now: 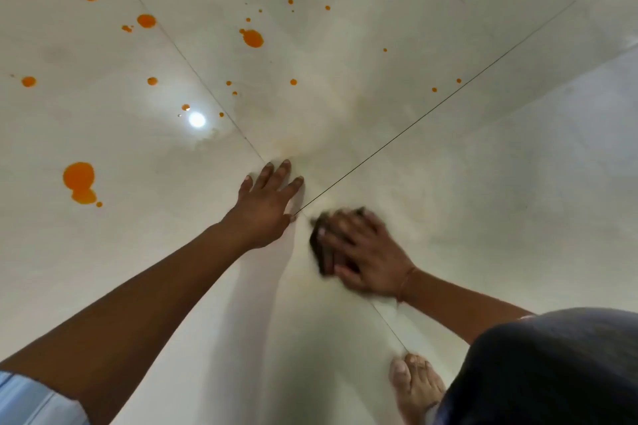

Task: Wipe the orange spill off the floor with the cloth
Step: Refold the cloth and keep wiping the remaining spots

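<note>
- Far left of the floor [483,183]: largest pool of the orange spill [80,181], with a smaller lobe joined below and a tiny bead beside it. Thick, glossy, sharp-edged, and by the look of it not yet wiped.
- Further up the left side: scattered round drops [146,20], well apart from one another, none smeared. Among them, a bright lamp's reflection [196,120].
- Upper middle: another fat blob [253,38] ringed by specks, likewise left to do.
- Centre, where the tile joints [397,140] cross: left hand [272,203] flat on the tile, fingers straight and spread, holding nothing, seemingly braced for support.
- Just beyond its fingertips: a pale yellowish haze [293,145], probably a patch already rubbed, thinned but not quite clean.
- Just right of that hand: dark cloth [319,248], bunched on the floor and mostly hidden under the right hand [366,252].
- On the cloth: fingers spread and pressing down, not curled round it, as far as the motion blur lets on.
- Right half: only a few pinhead dots [434,90] near the diagonal joint, so little left on this side.
- Near right corner: bare foot [417,386] on the tile.
- Judged overall: middle patch roughly done, bulk of the job waiting to the left.
</note>
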`<state>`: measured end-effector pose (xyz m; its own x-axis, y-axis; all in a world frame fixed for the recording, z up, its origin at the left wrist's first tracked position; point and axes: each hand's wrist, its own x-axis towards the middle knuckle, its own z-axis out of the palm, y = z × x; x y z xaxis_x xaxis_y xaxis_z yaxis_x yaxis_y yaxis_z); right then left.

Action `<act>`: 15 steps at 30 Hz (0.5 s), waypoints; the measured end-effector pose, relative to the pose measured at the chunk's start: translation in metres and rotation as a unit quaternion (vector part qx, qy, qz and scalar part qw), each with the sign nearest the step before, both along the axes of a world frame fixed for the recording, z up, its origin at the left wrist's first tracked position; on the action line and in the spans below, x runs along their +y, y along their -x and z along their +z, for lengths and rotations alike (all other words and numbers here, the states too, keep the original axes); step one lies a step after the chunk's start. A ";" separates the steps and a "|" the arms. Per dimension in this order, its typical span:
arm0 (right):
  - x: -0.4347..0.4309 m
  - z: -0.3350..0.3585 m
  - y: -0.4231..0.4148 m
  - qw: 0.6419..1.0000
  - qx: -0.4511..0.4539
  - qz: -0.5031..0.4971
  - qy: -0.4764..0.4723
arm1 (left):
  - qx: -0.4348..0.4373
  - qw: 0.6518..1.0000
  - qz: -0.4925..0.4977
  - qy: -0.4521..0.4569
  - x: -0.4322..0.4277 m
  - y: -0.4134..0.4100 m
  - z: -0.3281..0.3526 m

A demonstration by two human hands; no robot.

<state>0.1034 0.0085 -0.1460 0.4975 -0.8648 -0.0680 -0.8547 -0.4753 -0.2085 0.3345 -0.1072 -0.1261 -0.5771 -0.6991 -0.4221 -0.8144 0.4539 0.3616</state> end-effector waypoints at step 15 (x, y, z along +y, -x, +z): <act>-0.149 0.007 -0.182 0.925 0.107 0.364 0.010 | -0.046 0.985 0.133 0.100 0.060 -0.243 0.010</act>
